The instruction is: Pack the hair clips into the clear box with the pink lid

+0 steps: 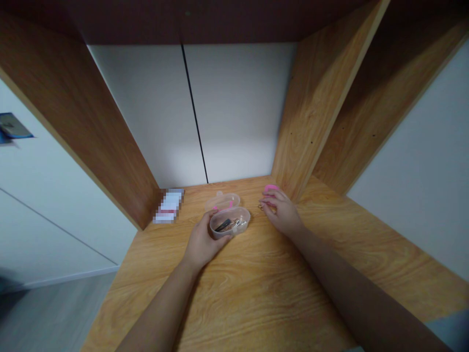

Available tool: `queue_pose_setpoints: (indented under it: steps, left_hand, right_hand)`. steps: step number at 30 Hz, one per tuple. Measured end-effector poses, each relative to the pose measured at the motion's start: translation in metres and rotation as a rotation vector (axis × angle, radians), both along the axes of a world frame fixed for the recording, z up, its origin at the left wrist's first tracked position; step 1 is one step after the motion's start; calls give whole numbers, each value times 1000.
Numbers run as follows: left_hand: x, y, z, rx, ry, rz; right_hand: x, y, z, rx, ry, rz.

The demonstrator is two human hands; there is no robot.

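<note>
A small clear plastic box (234,226) with a hinged lid (222,201) lying open behind it stands on the wooden desk (256,283). Inside it lie several small dark and metal items. My left hand (203,242) wraps round the box's near left side and holds it. My right hand (280,210) rests on the desk to the right of the box, fingers curled, pinching a tiny metal piece (261,206). A pink object (271,188) sits just behind that hand's fingers.
A blurred white and red card or packet (168,206) lies at the back left of the desk. Wooden side panels (311,112) rise left and right, with a white back wall (238,112) between them. Grey floor (54,313) shows to the left.
</note>
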State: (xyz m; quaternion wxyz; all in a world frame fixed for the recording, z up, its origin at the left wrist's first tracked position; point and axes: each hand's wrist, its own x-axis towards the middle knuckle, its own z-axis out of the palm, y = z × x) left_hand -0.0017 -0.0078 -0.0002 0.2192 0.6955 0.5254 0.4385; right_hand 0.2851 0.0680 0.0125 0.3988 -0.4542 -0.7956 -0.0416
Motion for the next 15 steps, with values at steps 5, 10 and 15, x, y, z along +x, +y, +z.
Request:
queue_pose_setpoints:
  steps: [5,10,15]
  left_hand:
    - [1,-1,2,-5,-38,-32]
    - [3,-3,7,14,-84,-122]
    - [2,-5,8,77,23,-144]
  right_hand:
    - [-23,-25,13,-62,45,211]
    - [-34,-38,15,-230,49,310]
    - [-38,-39,13,-298,127,363]
